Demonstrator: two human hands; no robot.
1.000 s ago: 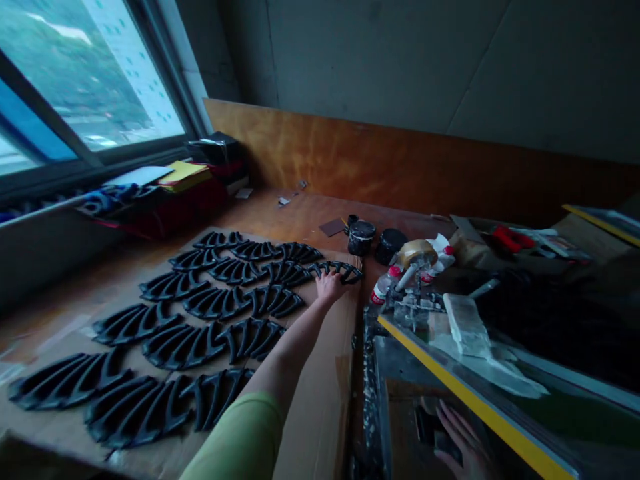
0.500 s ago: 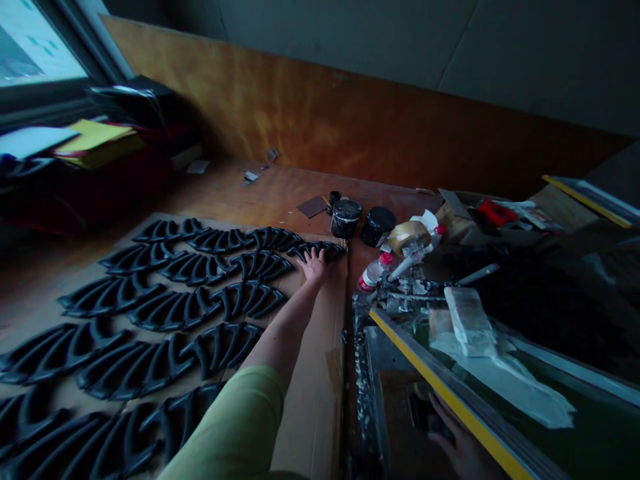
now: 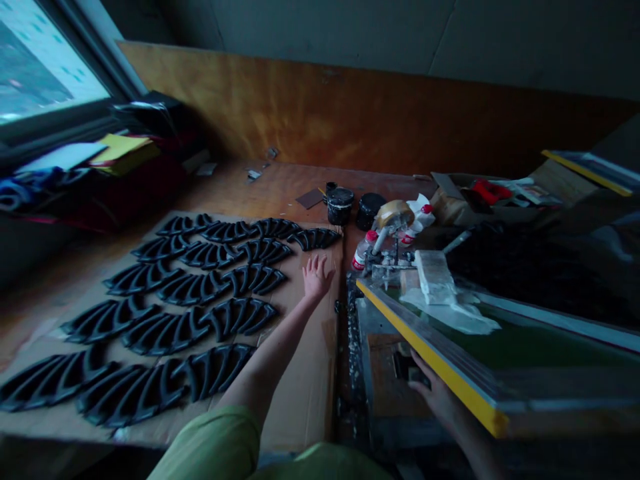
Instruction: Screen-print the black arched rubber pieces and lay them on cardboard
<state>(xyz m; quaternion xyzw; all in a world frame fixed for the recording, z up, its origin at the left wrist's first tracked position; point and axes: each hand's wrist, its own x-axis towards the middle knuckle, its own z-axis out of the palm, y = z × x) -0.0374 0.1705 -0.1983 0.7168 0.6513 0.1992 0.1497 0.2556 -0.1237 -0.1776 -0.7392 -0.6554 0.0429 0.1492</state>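
Observation:
My left hand [image 3: 317, 279] is over the brown cardboard sheet [image 3: 300, 373], its fingers spread and nothing in them. Just beyond the fingertips lies a black, ribbed, fan-shaped piece [image 3: 316, 238], at the far right end of rows of similar black pieces [image 3: 193, 283]. Partly hidden under the yellow-edged frame [image 3: 430, 357], my right hand [image 3: 434, 387] has thumb and fingers about a small black piece [image 3: 404, 363]. That piece sits over a wooden board [image 3: 383, 393]; dim light hides its exact shape.
Two dark paint-smeared tubs [image 3: 340, 205] stand beyond the cardboard. Right of them are a tape roll [image 3: 395, 215] and a red-capped bottle [image 3: 364, 250]. Crumpled plastic [image 3: 440, 283] lies over the frame. An open carton [image 3: 453, 200] holds red and white items. Papers [image 3: 123, 153] lie at left.
My left hand has drawn back toward me from the far-right black piece, which stays on the cardboard. My right hand remains at the small black piece. The camera view has shifted.

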